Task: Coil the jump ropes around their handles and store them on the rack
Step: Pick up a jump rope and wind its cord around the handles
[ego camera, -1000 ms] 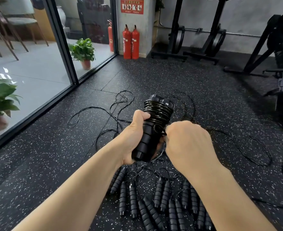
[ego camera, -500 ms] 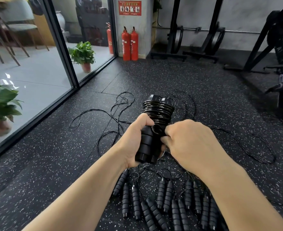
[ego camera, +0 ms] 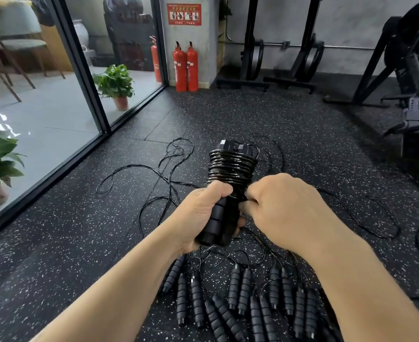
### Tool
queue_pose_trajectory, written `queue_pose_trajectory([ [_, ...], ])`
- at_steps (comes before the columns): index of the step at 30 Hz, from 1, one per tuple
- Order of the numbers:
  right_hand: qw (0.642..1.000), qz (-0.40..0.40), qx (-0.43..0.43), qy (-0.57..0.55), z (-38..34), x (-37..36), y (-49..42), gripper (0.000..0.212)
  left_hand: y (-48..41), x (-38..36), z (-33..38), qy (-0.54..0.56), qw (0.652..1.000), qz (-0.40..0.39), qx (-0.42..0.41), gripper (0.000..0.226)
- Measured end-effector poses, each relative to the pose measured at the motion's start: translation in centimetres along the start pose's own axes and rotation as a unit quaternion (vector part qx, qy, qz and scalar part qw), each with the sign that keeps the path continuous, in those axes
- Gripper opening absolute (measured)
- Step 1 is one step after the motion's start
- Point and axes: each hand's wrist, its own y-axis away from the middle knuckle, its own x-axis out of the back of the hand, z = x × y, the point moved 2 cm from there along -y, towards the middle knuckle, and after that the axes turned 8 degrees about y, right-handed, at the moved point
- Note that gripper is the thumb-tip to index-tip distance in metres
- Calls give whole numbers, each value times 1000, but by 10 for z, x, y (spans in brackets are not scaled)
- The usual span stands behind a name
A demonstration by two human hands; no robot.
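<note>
My left hand (ego camera: pixel 201 213) grips a pair of black ribbed jump-rope handles (ego camera: pixel 217 223), held upright in front of me. A thin glossy black rope (ego camera: pixel 232 166) is wound in tight coils around their upper half. My right hand (ego camera: pixel 285 208) sits against the right side of the bundle just below the coils, its fingers curled and pinching the rope end there; the fingertips are hidden. On the floor below lie several more black handles (ego camera: pixel 243 299) in a row, with loose ropes (ego camera: pixel 169 169) trailing away from them.
A speckled black rubber floor (ego camera: pixel 55 255) spreads around me. A glass wall with a dark frame (ego camera: pixel 85 77) runs along the left, with potted plants (ego camera: pixel 116 82) behind it. Red fire extinguishers (ego camera: pixel 186 66) stand at the back wall. Black gym machines (ego camera: pixel 406 77) fill the right and the back.
The bundle and both hands have stayed nearly in place. My right hand has shifted slightly at the base of the coils, pressing in closer to the handles.
</note>
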Motion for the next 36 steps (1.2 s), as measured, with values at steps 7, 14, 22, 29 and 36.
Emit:
queue_pose_trajectory([
  [7,998,4,4,-62,6,1,-1,36,0,-9,3,10,999,28,-18,45],
  [14,993,1,26,-118,10,-5,-4,40,2,-12,5,45,999,24,-1,47],
  [22,981,-19,0,-193,10,-13,-5,37,7,-9,11,79,996,10,45,41],
  [29,964,-15,-33,-263,9,-22,-7,38,8,-9,10,66,997,25,44,39],
  [36,949,-54,-39,-309,9,-26,-10,42,10,-8,11,61,997,28,40,42],
])
